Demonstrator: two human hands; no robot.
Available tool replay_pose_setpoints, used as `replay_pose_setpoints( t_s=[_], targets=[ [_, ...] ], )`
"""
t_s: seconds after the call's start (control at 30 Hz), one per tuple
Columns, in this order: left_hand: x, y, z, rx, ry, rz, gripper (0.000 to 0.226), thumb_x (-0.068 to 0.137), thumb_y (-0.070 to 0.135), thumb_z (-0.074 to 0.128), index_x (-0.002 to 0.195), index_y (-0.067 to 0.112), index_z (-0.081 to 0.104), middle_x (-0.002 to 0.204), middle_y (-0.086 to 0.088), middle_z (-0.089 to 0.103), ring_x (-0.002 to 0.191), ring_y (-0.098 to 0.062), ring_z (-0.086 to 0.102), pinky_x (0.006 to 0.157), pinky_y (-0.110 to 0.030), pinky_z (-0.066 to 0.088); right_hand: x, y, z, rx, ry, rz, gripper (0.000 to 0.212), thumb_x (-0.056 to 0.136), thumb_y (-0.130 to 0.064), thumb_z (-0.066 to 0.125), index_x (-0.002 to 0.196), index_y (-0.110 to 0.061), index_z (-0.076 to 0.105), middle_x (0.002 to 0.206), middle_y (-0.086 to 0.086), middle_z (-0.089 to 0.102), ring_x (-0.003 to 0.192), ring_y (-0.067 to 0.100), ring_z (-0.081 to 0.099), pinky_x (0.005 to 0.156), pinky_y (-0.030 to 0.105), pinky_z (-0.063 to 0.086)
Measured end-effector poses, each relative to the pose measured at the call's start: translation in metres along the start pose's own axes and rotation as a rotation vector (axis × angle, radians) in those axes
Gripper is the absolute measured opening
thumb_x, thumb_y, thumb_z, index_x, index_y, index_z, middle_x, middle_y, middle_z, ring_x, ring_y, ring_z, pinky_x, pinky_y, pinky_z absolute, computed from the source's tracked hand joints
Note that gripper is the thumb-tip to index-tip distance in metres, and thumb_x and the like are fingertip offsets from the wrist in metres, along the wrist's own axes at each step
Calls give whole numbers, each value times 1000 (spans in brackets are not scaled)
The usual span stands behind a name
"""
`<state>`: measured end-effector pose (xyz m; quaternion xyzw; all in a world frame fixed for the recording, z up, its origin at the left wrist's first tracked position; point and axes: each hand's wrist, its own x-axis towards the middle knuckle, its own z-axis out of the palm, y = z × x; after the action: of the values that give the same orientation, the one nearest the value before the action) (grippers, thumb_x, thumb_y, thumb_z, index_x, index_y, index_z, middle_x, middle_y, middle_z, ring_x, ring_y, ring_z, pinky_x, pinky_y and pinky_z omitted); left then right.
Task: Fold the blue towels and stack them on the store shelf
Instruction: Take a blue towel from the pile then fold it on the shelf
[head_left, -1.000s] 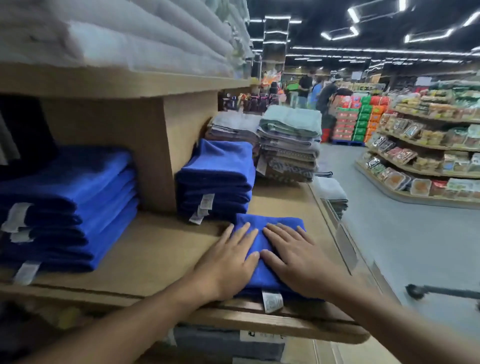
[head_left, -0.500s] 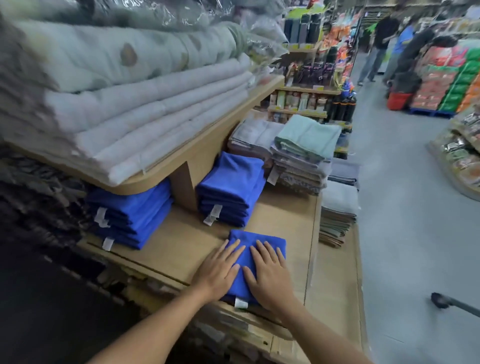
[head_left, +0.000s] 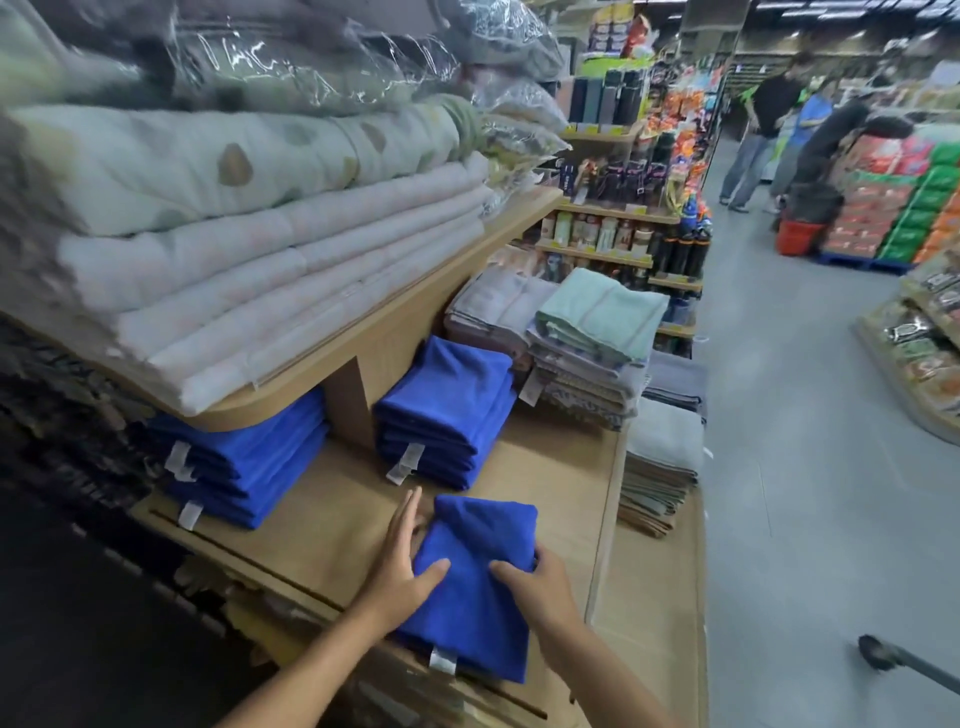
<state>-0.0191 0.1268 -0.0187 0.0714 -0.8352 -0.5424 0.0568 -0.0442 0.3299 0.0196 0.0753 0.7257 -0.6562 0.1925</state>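
Note:
A folded blue towel (head_left: 475, 582) lies at the front of the wooden store shelf (head_left: 332, 525), its near end with a white tag hanging over the shelf's front edge. My left hand (head_left: 402, 561) holds its left edge, thumb across the top and fingers straight along the side. My right hand (head_left: 535, 587) grips the right edge, thumb on top and fingers tucked out of sight round the side. Two stacks of folded blue towels stand behind: one (head_left: 447, 415) just beyond the towel, one (head_left: 244, 462) under the upper shelf at the left.
Grey and green towel piles (head_left: 587, 343) sit further along the shelf, with more piles (head_left: 660, 457) on a lower ledge at the right. Bagged bedding (head_left: 249, 208) fills the upper shelf. The aisle floor (head_left: 810, 467) runs along the right; people stand far down it.
Both hands lay flat on top of the towel before; now they have slid out to its left and right edges and hold it. The camera has pulled back and risen.

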Motion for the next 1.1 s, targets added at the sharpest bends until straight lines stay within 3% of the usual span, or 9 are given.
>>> replay_pose_setpoints(
  t_s=[0.13, 0.23, 0.37, 0.53, 0.67, 0.77, 0.87, 1.03, 1.1],
  targets=[
    [5, 26, -14, -457, 19, -227, 68, 88, 7, 75, 147, 14, 42, 137, -2, 62, 128, -15, 58, 98, -26, 49, -12, -24, -9, -12, -124, -151, 29, 85, -5, 69, 108, -23, 68, 97, -9, 77, 92, 8, 73, 69, 19, 55],
    [9, 44, -27, -594, -144, -368, 59, 72, 41, 83, 121, 10, 69, 118, -10, 73, 117, -24, 67, 92, -30, 50, -9, -54, -19, -13, -177, -247, 28, 81, -11, 70, 108, -19, 69, 101, -3, 77, 99, 15, 73, 76, 23, 56],
    [38, 78, -43, -690, -159, -338, 45, 79, 28, 84, 120, 16, 71, 120, -11, 73, 113, -28, 69, 89, -35, 57, 19, -99, -27, 114, -233, -236, 34, 86, -12, 75, 119, -16, 67, 112, 5, 76, 105, 25, 73, 90, 41, 58],
    [130, 143, -91, -303, 8, -177, 36, 94, 13, 68, 128, 15, 58, 134, -14, 64, 111, -22, 67, 94, -30, 54, 91, -169, 5, 315, -241, -189, 27, 96, -5, 65, 123, -9, 62, 116, 12, 75, 105, 28, 73, 81, 38, 61],
    [206, 168, -109, 422, 171, -56, 64, 102, 23, 57, 155, 2, 28, 163, -17, 26, 151, -28, 25, 123, -35, 14, 153, -207, 39, 145, -147, -119, 17, 95, -17, 69, 111, -11, 65, 98, 2, 78, 77, 13, 75, 57, 25, 56],
    [234, 157, -88, 593, 74, 101, 66, 101, 36, 55, 157, 14, 29, 165, -13, 23, 153, -24, 20, 124, -34, 11, 190, -188, 49, -186, 80, -132, 39, 92, -25, 72, 124, -9, 55, 110, 8, 61, 92, 20, 63, 78, 31, 52],
    [247, 129, -63, 734, -65, 28, 72, 96, 65, 43, 159, 37, 20, 169, -5, 10, 155, -27, 8, 125, -43, 9, 200, -153, 42, -145, 224, -103, 45, 97, -33, 62, 131, -5, 53, 122, 10, 59, 111, 27, 60, 96, 37, 48],
    [247, 88, -43, 832, -89, -49, 89, 80, 89, 16, 156, 47, 0, 170, 2, -3, 155, -30, -3, 123, -53, 3, 196, -110, 36, 166, 19, 309, 55, 103, -57, 40, 123, -11, 61, 71, 2, 57, 48, 16, 52, 51, 26, 37],
    [246, 83, -42, 825, -47, -23, 96, 76, 90, 14, 158, 42, 1, 170, 2, 1, 155, -30, 3, 124, -52, 5, 194, -105, 38, 295, -35, 355, 54, 101, -61, 40, 116, -15, 62, 61, -2, 66, 42, 13, 58, 46, 24, 38]
  ],
)
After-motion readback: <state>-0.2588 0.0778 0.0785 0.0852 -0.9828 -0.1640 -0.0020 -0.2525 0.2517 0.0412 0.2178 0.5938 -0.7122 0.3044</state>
